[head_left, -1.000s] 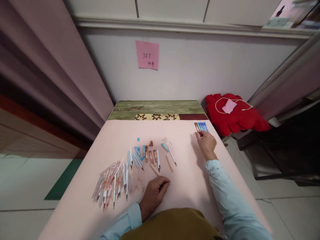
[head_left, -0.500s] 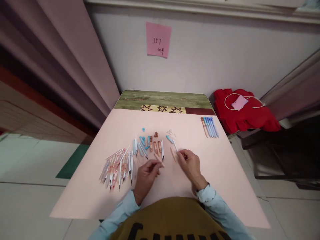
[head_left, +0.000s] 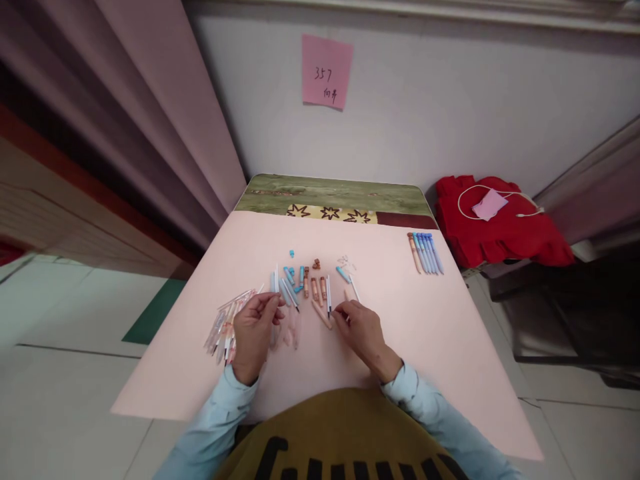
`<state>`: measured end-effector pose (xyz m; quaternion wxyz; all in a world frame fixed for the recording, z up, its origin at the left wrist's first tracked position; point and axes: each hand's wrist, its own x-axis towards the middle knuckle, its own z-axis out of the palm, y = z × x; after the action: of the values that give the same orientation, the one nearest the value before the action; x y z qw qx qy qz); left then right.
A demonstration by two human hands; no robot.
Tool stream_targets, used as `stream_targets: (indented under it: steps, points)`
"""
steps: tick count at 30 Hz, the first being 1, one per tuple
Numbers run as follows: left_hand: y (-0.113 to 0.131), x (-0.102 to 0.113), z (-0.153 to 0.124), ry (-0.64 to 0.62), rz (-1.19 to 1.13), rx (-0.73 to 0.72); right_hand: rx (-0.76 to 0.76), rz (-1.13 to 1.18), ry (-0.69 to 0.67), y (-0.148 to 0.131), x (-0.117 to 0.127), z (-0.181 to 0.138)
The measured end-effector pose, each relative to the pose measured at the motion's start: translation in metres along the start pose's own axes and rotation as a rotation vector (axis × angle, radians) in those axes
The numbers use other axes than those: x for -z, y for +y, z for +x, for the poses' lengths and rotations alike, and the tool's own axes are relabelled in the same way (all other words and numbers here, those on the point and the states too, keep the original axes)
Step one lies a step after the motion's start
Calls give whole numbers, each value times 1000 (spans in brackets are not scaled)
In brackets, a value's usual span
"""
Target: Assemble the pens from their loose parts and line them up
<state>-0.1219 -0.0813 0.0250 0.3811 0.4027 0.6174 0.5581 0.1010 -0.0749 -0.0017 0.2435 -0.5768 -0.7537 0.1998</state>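
Note:
Pen parts lie spread on a pink table (head_left: 440, 347). My left hand (head_left: 254, 331) rests over a heap of pen refills (head_left: 225, 327), its fingers pinched on a thin refill near the blue barrels (head_left: 287, 283). My right hand (head_left: 363, 328) lies by a tan pen barrel (head_left: 321, 313), fingertips closed at a white refill beside the brown parts (head_left: 315, 288). A blue cap and a refill (head_left: 349, 280) sit just beyond it. A row of assembled blue and brown pens (head_left: 425, 252) lies at the far right of the table.
A green patterned cloth (head_left: 333, 200) covers the table's far end by the wall, which carries a pink note (head_left: 326, 71). A red cloth with a white cable (head_left: 500, 223) lies to the right. Curtains (head_left: 150, 120) hang at the left.
My right hand left the row of finished pens and came back to the middle parts. My left hand moved left from the tan barrel to the refill heap.

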Motion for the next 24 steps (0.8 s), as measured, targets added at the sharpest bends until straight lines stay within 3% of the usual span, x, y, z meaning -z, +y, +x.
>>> stream_targets:
  steps: [9,15,18,21,24]
  points:
    - [-7,-2,1,-17,13,38,-29,-138,-91,-19,-13,-6]
    - [-7,-6,-1,-49,36,55,-83,-105,-83,-18,-3,7]
    - [-9,-6,-5,-128,127,30,-83,-71,-78,-11,3,10]
    - [-13,-8,-11,-289,325,-141,-180,-77,22,4,12,14]
    - [-15,-14,-12,-452,604,-502,-296,-147,87,24,22,19]
